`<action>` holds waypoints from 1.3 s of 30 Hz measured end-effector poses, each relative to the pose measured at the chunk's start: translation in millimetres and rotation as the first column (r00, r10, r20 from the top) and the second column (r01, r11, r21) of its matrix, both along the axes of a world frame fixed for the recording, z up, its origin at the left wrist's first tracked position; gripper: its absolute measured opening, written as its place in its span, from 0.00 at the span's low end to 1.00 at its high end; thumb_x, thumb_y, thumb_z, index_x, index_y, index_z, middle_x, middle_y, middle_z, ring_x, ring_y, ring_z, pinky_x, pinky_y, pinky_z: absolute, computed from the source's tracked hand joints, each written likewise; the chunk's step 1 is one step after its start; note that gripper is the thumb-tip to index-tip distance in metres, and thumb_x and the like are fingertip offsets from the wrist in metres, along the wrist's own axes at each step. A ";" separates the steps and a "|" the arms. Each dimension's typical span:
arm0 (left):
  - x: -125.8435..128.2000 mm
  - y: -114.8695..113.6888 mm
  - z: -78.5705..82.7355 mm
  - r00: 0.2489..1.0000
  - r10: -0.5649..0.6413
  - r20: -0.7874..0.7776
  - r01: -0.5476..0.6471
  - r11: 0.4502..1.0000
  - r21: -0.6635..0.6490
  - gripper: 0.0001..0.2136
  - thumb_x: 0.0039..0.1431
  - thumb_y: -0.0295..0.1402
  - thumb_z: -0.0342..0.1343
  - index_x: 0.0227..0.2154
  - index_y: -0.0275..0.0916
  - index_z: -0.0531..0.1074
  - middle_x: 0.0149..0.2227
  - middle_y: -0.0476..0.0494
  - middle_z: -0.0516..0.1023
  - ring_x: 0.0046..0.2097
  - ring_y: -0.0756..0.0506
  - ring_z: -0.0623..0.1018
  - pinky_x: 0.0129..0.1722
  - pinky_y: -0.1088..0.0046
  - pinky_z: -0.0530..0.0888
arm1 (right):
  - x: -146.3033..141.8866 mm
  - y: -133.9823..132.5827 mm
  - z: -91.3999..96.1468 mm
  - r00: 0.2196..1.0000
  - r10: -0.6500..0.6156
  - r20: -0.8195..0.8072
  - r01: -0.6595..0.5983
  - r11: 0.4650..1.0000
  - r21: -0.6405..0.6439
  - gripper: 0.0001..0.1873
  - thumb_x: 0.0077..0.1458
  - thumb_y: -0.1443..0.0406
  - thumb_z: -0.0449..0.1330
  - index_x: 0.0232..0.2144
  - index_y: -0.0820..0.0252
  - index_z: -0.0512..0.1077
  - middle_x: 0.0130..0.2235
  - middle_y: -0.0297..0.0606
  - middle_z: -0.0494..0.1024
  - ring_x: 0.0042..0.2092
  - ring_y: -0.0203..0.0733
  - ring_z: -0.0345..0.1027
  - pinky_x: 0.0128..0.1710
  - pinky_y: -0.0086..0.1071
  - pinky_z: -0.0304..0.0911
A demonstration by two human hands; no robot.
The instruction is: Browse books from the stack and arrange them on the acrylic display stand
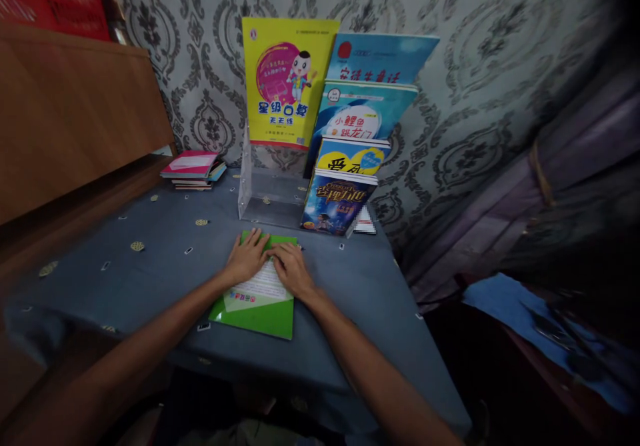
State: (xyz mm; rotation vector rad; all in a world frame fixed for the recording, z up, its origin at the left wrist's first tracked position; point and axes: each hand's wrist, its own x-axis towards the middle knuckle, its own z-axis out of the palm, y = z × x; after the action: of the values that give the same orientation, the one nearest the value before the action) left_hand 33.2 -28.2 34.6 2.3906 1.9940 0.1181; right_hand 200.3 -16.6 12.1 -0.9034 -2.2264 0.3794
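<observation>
A green book [267, 316] with a pale text panel lies flat on the cloth-covered table, its print upside down to me. My left hand [247, 258] rests on its far left part, fingers stretched out over the cover. On the far right part lies my right hand [291, 267], palm down with fingers extended. The fingertips of both hands come close together near the book's far edge. Neither hand grips anything. Just beyond them stands a clear acrylic book rack [273, 211] with books in it.
In the rack, a yellow workbook [287, 123] stands at left and several blue books, one a dark blue book [335, 203], step down at right. A small book pile [193, 169] lies at the back left. A wooden cabinet [80, 113] borders the left; a curtain [490, 186] hangs right.
</observation>
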 end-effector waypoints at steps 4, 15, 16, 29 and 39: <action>10.2 7.6 12.2 0.999 -0.039 0.010 0.039 0.998 0.050 0.20 0.71 0.36 0.42 0.62 0.44 0.65 0.62 0.37 0.70 0.62 0.36 0.69 0.59 0.50 0.66 | 8.5 5.3 2.8 0.993 -0.095 0.071 0.099 0.994 -0.055 0.16 0.61 0.72 0.52 0.46 0.58 0.76 0.49 0.46 0.78 0.53 0.49 0.67 0.56 0.47 0.60; -5.6 18.9 14.5 0.987 -0.140 0.082 0.130 0.984 0.118 0.17 0.70 0.33 0.44 0.55 0.42 0.73 0.51 0.39 0.76 0.54 0.40 0.72 0.55 0.59 0.67 | 7.2 -4.0 16.3 0.940 -0.239 0.245 0.261 0.963 -0.061 0.19 0.62 0.68 0.54 0.54 0.61 0.72 0.61 0.50 0.72 0.62 0.48 0.64 0.65 0.47 0.51; -7.3 19.3 15.4 0.988 -0.134 0.082 0.124 0.986 0.114 0.17 0.70 0.33 0.44 0.54 0.42 0.74 0.51 0.39 0.77 0.54 0.40 0.73 0.54 0.60 0.68 | 7.9 -4.2 17.7 0.926 -0.271 0.262 0.298 0.952 -0.071 0.18 0.63 0.68 0.54 0.54 0.61 0.72 0.61 0.50 0.72 0.62 0.48 0.64 0.65 0.47 0.51; -35.2 27.6 18.5 1.000 0.013 0.010 -0.014 0.994 0.112 0.18 0.68 0.34 0.42 0.42 0.39 0.79 0.46 0.38 0.78 0.51 0.40 0.75 0.46 0.65 0.73 | 15.0 4.4 15.6 0.871 -0.391 0.298 0.425 0.903 -0.059 0.17 0.63 0.66 0.53 0.52 0.59 0.74 0.58 0.48 0.76 0.58 0.50 0.68 0.62 0.48 0.54; -36.2 28.9 16.7 0.999 0.012 0.043 -0.018 0.990 0.139 0.16 0.68 0.33 0.43 0.38 0.39 0.78 0.45 0.38 0.78 0.50 0.40 0.76 0.47 0.66 0.73 | 17.1 6.2 15.8 0.884 -0.374 0.280 0.401 0.915 -0.043 0.17 0.63 0.67 0.53 0.50 0.60 0.75 0.54 0.48 0.78 0.55 0.51 0.68 0.57 0.45 0.58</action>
State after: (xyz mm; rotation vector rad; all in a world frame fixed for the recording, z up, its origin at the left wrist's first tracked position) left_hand -3.0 0.7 51.3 2.4314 2.0499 0.3159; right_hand 217.4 -10.3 27.9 -1.4998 -2.2016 0.1886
